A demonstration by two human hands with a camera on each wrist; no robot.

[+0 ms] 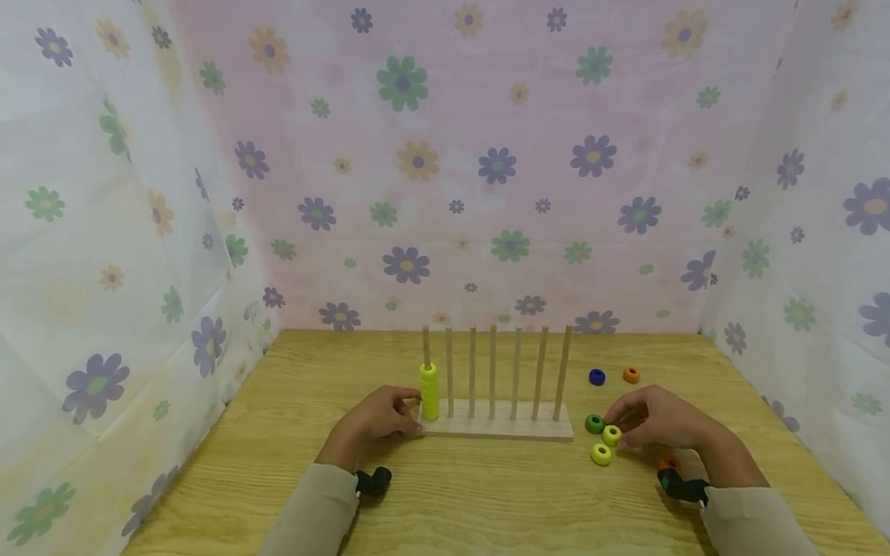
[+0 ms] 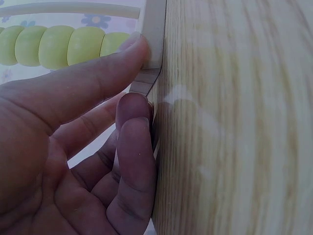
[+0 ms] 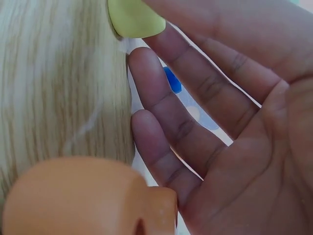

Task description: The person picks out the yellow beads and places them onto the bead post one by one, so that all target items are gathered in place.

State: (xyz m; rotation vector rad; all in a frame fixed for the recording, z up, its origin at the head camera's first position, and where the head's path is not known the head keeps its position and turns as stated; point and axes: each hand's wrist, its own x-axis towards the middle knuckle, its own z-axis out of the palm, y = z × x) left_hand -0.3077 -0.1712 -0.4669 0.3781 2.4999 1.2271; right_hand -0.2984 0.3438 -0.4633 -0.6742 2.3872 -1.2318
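A wooden peg rack (image 1: 494, 427) stands on the table with several upright pegs. Yellow beads (image 1: 429, 392) are stacked on its leftmost peg, seen sideways in the left wrist view. My left hand (image 1: 381, 412) holds the left end of the rack's base, thumb on the base and fingers curled at its end. Over on the right, my right hand (image 1: 664, 421) pinches a yellow bead (image 1: 612, 436) between thumb and fingers at table level. A green bead (image 1: 594, 424) lies beside that bead, and another yellow bead (image 1: 601, 454) is just in front.
Farther back lie a blue bead (image 1: 597, 377) and an orange bead (image 1: 631, 374). Another orange bead (image 1: 669, 463) sits under the right wrist, partly hidden by the wrist camera (image 1: 682, 487). Flowered cloth (image 1: 492, 198) walls off the table's back and sides.
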